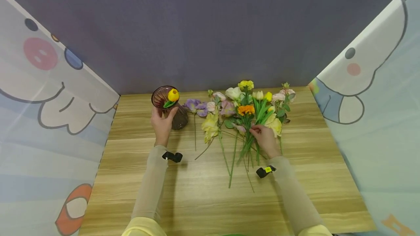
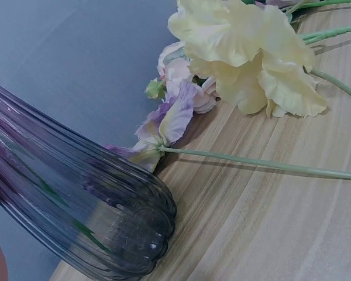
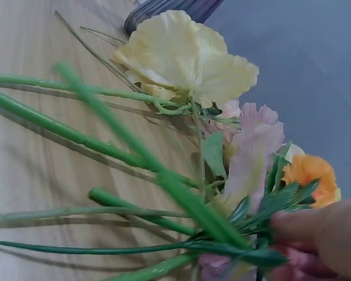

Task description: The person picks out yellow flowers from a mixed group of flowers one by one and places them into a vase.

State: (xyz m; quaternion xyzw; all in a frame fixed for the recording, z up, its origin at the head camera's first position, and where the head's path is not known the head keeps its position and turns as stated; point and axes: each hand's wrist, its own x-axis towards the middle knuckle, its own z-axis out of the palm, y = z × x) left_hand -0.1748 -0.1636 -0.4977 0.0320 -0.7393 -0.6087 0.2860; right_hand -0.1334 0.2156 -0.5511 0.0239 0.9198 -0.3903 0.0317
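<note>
My left hand (image 1: 162, 126) grips a purple ribbed glass vase (image 1: 179, 118) just under its flared rim. A yellow-orange tulip (image 1: 173, 95) stands in the vase, its head above the opening; the green stem shows through the glass in the left wrist view. Among the flowers to the right, my right hand (image 1: 265, 140) pinches the leafy green stem of an orange ruffled flower (image 1: 246, 110). In the right wrist view, thumb and fingers meet close below the orange bloom (image 3: 310, 178), with thick green stems crossing in front.
Several loose artificial flowers lie along the back: a purple iris-like flower (image 1: 193, 105), a pale yellow bloom (image 1: 210, 126), a white bloom (image 1: 233, 93), yellow tulips (image 1: 268, 96) and pink roses (image 1: 279, 97). Their stems overlap on the wooden table (image 1: 203, 199). A grey wall (image 1: 210, 32) stands behind.
</note>
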